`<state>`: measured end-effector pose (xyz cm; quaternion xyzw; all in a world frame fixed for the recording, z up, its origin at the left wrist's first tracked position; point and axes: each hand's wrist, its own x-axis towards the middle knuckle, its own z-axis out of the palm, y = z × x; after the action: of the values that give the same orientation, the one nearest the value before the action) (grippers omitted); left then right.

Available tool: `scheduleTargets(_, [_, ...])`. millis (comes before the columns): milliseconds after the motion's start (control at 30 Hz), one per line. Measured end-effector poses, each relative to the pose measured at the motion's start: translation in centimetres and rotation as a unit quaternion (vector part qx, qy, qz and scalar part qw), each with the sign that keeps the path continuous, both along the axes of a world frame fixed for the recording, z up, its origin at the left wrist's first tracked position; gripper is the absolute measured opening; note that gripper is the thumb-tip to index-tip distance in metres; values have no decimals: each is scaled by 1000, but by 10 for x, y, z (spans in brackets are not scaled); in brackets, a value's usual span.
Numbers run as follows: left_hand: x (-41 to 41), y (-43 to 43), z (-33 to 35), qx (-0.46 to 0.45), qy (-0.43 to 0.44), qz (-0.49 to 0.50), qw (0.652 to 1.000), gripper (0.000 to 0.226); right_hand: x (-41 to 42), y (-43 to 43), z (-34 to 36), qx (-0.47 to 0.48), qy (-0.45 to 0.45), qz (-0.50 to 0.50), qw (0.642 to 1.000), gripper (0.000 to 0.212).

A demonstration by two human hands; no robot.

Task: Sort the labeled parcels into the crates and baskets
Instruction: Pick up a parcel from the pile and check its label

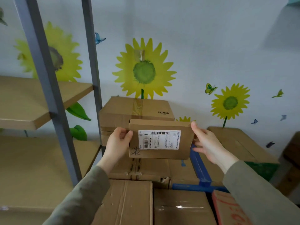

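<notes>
- Head view: both hands are holding up a parcel (159, 139) in front of the lower half of a large taped carton (129, 109), clear of the boxes below.
- The parcel is a flat, rectangular box of plain brown corrugated cardboard. A smooth white shipping label (159, 139) with black barcodes is sitting on its broad face, and a small black printed mark is showing at the lower left corner.
- That broad face is pointing toward the camera. The long axis is running left to right, roughly level, with the box standing on edge.
- The left hand (117, 143) is grasping the parcel's left end, thumb lying on the front face and fingers going behind.
- The right hand (206, 143) is grasping the right end, one digit reaching up to the top corner and the others tucking behind the edge.
- The taped carton is matte brown, with a glossy strip of clear tape crossing its top.
- Below the taped carton, more scuffed cartons (129, 202) are lying packed together, and a blue metal frame (198, 168) is running between them.
- Left of the taped carton, a rack (48, 88) of grey metal posts is carrying flat tan boards.
- Above the taped carton, a yellow sunflower decal (144, 70) is sticking to the pale wall.
</notes>
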<state>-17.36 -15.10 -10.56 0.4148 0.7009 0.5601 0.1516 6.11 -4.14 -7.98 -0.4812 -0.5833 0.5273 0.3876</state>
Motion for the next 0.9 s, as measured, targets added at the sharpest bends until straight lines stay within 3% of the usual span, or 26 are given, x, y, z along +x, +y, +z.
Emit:
scheduleTargets(67, [-1, 0, -2, 3, -11, -5, 1000, 25, 1, 2, -3, -7, -11, 7, 1000, 88])
scheduleTargets(267, [-1, -2, -6, 12, -22, -16, 1000, 29, 3, 8, -15, -11, -5, 1, 1000, 66])
scheduleTargets(433, [1, -4, -10, -6, -50, -27, 998, 36, 3, 6, -18, 14, -18, 14, 1000, 27])
scheduleTargets(567, [5, -6, -12, -22, -76, -62, 995, 55, 3, 3, -19, 18, -7, 16, 1000, 21])
scheduleTargets(767, [4, -5, -17, -26, -76, -36, 996, 49, 6, 0, -24, 20, -26, 43, 999, 26])
scheduleTargets(900, [2, -6, -17, -6, -130, -11, 991, 42, 12, 1, -33, -74, 47, 50, 995, 39])
